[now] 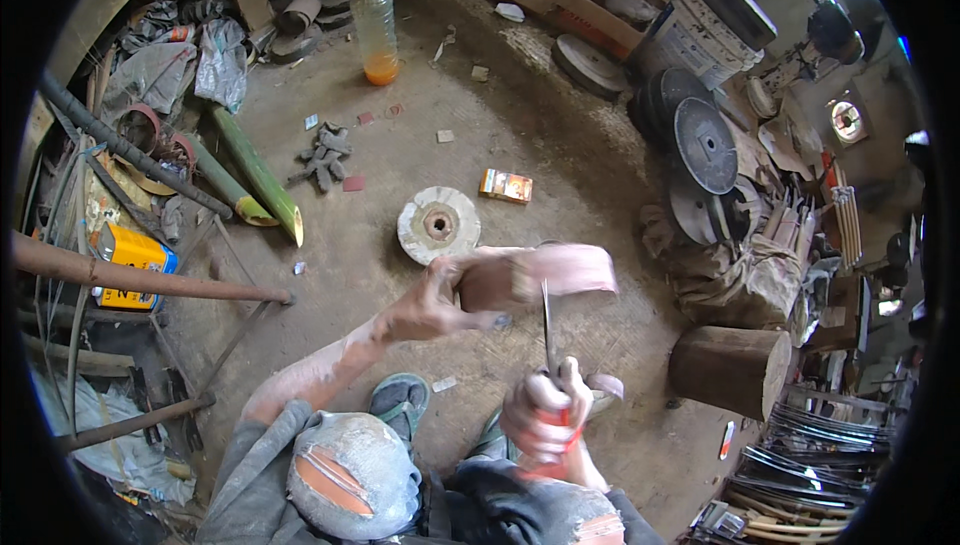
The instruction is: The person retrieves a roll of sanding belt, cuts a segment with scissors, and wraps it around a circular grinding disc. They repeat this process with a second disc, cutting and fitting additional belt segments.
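Left hand (428,307): you clamp the pink strip (578,270) above the floor (350,215).
Right hand (543,417): fist round the red-handled blade (549,333), at the strip's edge.
Slip risk: if the strip flexes, your blade could skew.

We held a pink strip (578,270) in our L hand (432,307) & a red-handled tool (549,345) in our R hand (540,420), metal tip at the strip's edge; on the flr (590,170) sat a pale disc (415,230), sm. box (506,186) & plastic bottle (377,35).
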Demonstrator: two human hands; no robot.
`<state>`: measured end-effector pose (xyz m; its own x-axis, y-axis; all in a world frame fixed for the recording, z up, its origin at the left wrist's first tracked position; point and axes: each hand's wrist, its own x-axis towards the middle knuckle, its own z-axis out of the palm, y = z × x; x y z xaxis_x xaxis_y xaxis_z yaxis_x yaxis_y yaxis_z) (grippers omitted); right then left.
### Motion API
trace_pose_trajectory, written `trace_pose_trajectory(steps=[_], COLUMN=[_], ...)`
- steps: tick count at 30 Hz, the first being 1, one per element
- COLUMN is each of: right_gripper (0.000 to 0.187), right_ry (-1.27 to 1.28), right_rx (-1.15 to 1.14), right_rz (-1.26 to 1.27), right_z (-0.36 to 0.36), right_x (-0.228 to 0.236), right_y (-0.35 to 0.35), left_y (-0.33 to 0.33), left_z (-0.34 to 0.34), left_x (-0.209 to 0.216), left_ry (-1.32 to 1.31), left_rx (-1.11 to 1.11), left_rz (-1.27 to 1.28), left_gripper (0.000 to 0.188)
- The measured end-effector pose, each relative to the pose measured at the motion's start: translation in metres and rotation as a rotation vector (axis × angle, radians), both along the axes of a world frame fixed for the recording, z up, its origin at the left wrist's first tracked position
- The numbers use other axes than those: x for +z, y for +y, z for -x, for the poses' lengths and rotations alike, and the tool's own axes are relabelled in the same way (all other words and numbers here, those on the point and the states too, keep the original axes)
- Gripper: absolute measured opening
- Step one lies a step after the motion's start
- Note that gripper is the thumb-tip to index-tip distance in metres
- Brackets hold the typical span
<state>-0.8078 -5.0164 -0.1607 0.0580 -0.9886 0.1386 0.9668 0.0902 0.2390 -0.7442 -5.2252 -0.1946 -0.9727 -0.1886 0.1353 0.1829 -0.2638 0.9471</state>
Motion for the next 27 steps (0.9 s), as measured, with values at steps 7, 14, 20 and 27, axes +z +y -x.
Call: trace_pose_trajectory(steps=[7, 14, 20, 27], right_gripper=[0.032, 0.046, 0.041, 0.048], right_ry=[1.162, 2.197, 2.353, 2.043], right_rx=[-0.308, 0.116, 0.353, -0.635], right_rz=[-0.433, -1.002, -1.003, -0.645], right_z=[0.021, -0.015, -0.023, 0.007], right_x=[-0.008, -0.165, -0.199, -0.075], right_y=[0.042, 0.056, 0.030, -0.020], left_y=[0.008, -0.042, -0.061, -0.080], left_z=[-0.006, -0.058, -0.069, -0.072], left_x=[-0.024, -0.011, 0.000, -0.003], left_ry=[-0.174, -0.146, -0.133, -0.221], left_rx=[0.348, 0.481, 0.280, -0.084], left_rz=[0.371, 0.949, 0.710, 0.455], left_gripper=[0.062, 0.059, 0.057, 0.062])
